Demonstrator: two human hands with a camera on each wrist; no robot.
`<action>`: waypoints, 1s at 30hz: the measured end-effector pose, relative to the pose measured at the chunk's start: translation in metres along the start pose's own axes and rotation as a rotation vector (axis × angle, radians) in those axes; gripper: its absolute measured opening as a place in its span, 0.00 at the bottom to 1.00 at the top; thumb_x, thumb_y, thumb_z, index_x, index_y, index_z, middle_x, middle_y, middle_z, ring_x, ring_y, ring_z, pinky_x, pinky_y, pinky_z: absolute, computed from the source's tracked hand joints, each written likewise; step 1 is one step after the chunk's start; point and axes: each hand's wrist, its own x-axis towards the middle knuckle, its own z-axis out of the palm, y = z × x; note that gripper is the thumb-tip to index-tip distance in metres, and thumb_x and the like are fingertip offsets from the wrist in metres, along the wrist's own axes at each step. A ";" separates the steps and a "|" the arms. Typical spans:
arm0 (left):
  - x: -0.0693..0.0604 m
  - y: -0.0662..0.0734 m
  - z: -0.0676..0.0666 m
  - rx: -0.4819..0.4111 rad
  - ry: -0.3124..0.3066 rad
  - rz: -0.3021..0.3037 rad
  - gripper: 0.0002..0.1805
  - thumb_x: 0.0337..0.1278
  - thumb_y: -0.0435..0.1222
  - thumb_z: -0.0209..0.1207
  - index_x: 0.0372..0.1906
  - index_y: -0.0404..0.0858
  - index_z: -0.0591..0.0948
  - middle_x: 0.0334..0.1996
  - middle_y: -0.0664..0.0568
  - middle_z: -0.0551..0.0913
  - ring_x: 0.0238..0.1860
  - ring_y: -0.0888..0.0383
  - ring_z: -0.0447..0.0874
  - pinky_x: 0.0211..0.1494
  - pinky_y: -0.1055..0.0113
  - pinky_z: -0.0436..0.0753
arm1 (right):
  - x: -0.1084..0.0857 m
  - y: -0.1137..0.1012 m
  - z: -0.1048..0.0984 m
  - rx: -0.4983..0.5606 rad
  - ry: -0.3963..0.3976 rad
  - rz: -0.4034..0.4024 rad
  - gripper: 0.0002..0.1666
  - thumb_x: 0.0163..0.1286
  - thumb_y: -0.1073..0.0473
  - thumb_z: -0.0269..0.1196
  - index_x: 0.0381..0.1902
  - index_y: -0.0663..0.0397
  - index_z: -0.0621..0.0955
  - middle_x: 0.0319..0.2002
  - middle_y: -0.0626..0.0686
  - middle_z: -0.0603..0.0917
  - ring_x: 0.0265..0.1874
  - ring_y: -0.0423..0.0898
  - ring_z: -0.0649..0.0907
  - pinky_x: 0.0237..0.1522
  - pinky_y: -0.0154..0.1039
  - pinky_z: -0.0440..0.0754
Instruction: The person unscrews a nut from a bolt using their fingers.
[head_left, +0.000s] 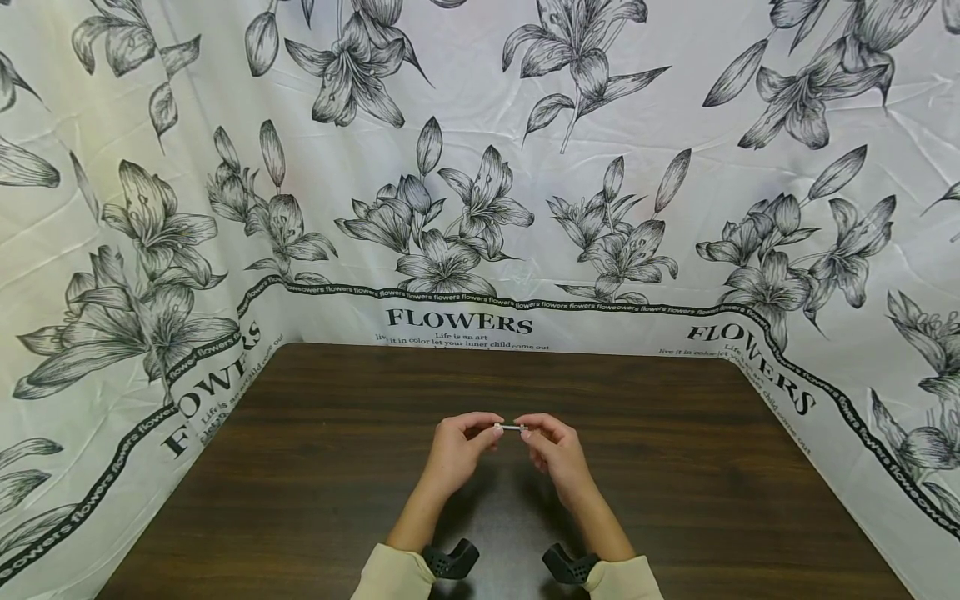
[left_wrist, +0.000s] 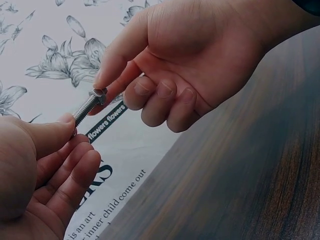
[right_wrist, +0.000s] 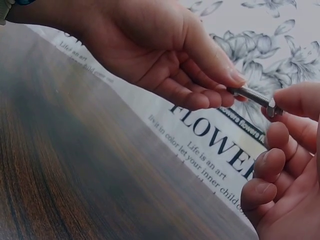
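Observation:
A silver threaded bolt (head_left: 512, 427) spans the gap between the two hands above the table. My left hand (head_left: 457, 450) pinches one end of it between thumb and fingers, which partly hide that end. On the other end sits a hex nut (right_wrist: 271, 107), with a short bit of the bolt showing beyond it. My right hand (head_left: 558, 457) holds the nut between thumb and index finger; its other fingers curl loosely below. Bare thread shows between the left fingertips and the nut in the left wrist view.
Dark wooden table (head_left: 337, 400) under both hands. White cloth (head_left: 600, 333) printed with black flowers and lettering hangs along its back and sides. A black wrist device (head_left: 452, 560) is on the left wrist, another (head_left: 568, 565) on the right.

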 end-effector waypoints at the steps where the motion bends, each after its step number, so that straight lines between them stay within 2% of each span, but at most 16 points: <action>1: 0.000 0.000 0.000 -0.004 0.000 0.000 0.06 0.57 0.23 0.62 0.39 0.24 0.84 0.29 0.36 0.84 0.28 0.42 0.84 0.36 0.45 0.83 | 0.000 0.000 0.000 0.002 -0.004 -0.015 0.12 0.70 0.67 0.60 0.47 0.70 0.80 0.19 0.50 0.72 0.16 0.41 0.70 0.18 0.31 0.67; 6: 0.000 0.000 -0.001 -0.011 0.004 0.001 0.06 0.57 0.23 0.62 0.39 0.24 0.84 0.28 0.40 0.84 0.28 0.41 0.83 0.37 0.43 0.82 | 0.000 0.002 0.000 0.017 -0.029 -0.080 0.12 0.68 0.70 0.59 0.48 0.73 0.79 0.19 0.49 0.71 0.16 0.40 0.69 0.17 0.31 0.66; 13: 0.000 0.001 -0.001 0.000 0.006 -0.001 0.06 0.57 0.24 0.62 0.39 0.24 0.84 0.29 0.33 0.83 0.28 0.42 0.83 0.36 0.43 0.82 | -0.001 0.001 -0.001 0.030 -0.046 -0.119 0.14 0.68 0.70 0.60 0.48 0.76 0.78 0.19 0.48 0.71 0.15 0.40 0.68 0.16 0.31 0.65; 19: 0.000 -0.001 -0.001 -0.003 0.003 -0.015 0.05 0.57 0.24 0.62 0.38 0.28 0.85 0.29 0.33 0.83 0.29 0.41 0.83 0.37 0.42 0.82 | -0.001 0.001 -0.001 0.025 -0.042 -0.141 0.16 0.70 0.69 0.58 0.51 0.75 0.77 0.20 0.50 0.71 0.15 0.40 0.69 0.16 0.31 0.66; 21: 0.001 -0.003 -0.001 -0.001 0.003 -0.010 0.05 0.57 0.24 0.62 0.38 0.29 0.85 0.29 0.33 0.83 0.28 0.41 0.83 0.36 0.44 0.82 | 0.000 0.001 0.000 0.017 -0.027 -0.126 0.15 0.71 0.68 0.57 0.52 0.75 0.77 0.19 0.51 0.71 0.15 0.40 0.69 0.16 0.31 0.66; 25: 0.005 -0.022 0.001 0.010 0.011 -0.006 0.05 0.57 0.25 0.63 0.38 0.31 0.85 0.28 0.38 0.84 0.28 0.43 0.84 0.35 0.47 0.83 | 0.000 0.000 0.001 -0.006 0.009 -0.040 0.15 0.75 0.64 0.55 0.50 0.73 0.78 0.18 0.51 0.71 0.15 0.41 0.69 0.16 0.31 0.67; 28: 0.008 -0.036 0.003 0.005 0.018 -0.015 0.05 0.56 0.27 0.65 0.38 0.33 0.86 0.28 0.45 0.85 0.27 0.48 0.84 0.35 0.48 0.84 | -0.001 -0.008 0.003 -0.017 0.024 0.015 0.17 0.76 0.62 0.53 0.45 0.76 0.79 0.16 0.51 0.70 0.14 0.41 0.68 0.16 0.30 0.66; 30: 0.009 -0.038 0.003 -0.004 0.021 -0.018 0.05 0.56 0.28 0.66 0.38 0.34 0.86 0.28 0.48 0.85 0.26 0.52 0.84 0.35 0.49 0.84 | -0.004 -0.014 0.005 -0.037 0.026 0.031 0.18 0.77 0.62 0.52 0.41 0.78 0.78 0.15 0.52 0.69 0.13 0.41 0.67 0.16 0.29 0.65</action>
